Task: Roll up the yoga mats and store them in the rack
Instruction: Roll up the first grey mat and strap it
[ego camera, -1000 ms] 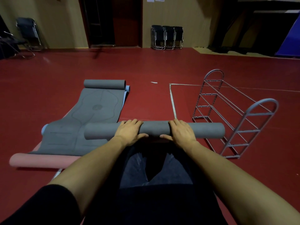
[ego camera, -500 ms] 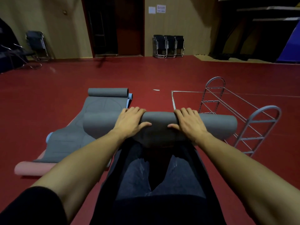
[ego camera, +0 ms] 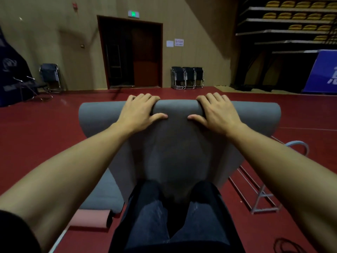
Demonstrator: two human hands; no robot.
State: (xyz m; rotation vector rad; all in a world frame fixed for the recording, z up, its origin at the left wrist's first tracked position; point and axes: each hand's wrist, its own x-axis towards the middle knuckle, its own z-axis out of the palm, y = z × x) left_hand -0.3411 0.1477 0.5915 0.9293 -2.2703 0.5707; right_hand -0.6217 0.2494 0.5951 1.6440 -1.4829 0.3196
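A grey yoga mat (ego camera: 178, 152) is lifted off the red floor (ego camera: 45, 128) in front of the person's knees. The left hand (ego camera: 138, 113) and right hand (ego camera: 218, 114) clasp its rolled top, fingers over, thumbs pressing the front. It hides most of the rack (ego camera: 262, 194) at right. The wall notices (ego camera: 179, 42) are unreadable.

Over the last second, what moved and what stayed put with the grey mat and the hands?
The rolled grey mat was lifted off the floor, up toward the camera. The left hand and right hand kept the same grip on it. The rack, the pink mat and the flat grey mat stayed on the floor.
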